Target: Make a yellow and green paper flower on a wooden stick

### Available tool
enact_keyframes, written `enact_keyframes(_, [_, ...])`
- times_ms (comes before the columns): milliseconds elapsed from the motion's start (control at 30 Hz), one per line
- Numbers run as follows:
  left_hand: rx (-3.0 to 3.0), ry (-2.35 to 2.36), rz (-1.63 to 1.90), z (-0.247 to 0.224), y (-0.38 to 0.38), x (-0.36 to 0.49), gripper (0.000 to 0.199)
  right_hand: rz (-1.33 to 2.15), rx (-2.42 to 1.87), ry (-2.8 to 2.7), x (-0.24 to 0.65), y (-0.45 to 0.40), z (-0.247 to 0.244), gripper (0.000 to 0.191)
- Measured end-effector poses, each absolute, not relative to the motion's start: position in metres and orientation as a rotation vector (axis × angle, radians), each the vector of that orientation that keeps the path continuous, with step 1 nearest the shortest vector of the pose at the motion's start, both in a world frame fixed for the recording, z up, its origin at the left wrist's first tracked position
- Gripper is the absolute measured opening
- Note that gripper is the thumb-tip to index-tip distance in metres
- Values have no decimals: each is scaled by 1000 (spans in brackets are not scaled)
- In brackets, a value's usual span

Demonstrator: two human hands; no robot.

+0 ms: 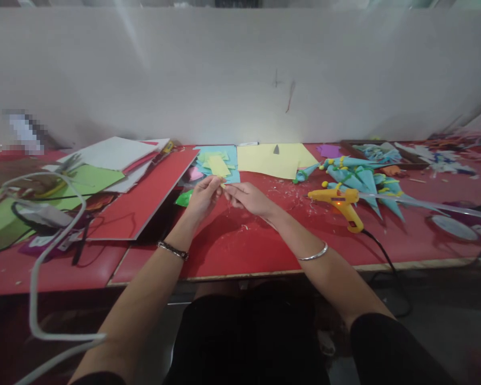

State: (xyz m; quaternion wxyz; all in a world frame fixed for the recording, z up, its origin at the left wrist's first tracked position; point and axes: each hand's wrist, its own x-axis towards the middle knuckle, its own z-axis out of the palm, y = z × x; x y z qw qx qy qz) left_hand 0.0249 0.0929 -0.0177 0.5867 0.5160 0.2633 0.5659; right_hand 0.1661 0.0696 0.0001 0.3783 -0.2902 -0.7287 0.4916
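Note:
My left hand (206,195) and my right hand (244,197) meet above the red tabletop, fingertips pinched together. Between them is a small yellow piece (223,185) that looks like paper, mostly covered by my fingers. Just beyond, yellow paper strips (218,165) lie over light blue paper pieces (233,175). A large pale yellow sheet (268,160) with a small dark triangular piece (276,149) on it lies behind my right hand. To the right, a yellow hot glue gun (339,201) rests with an orange light showing.
Light blue paper cones (355,176) with yellow and green trim are heaped at right, before a dark tray (414,159). A red board (156,200) lies left. A white metal frame (34,299) rises at far left, near another person's hand (14,174). The glue gun's cord (380,251) drops off the table's front edge.

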Motion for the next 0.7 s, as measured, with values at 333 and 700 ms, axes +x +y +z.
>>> enact_keyframes(333, [1014, 642, 1383, -12, 88, 28, 19, 1326, -743, -1776, 152, 67, -5, 27])
enact_keyframes(700, [1102, 737, 1470, -18, 94, 27, 18, 332, -1226, -2140, 156, 69, -4, 26])
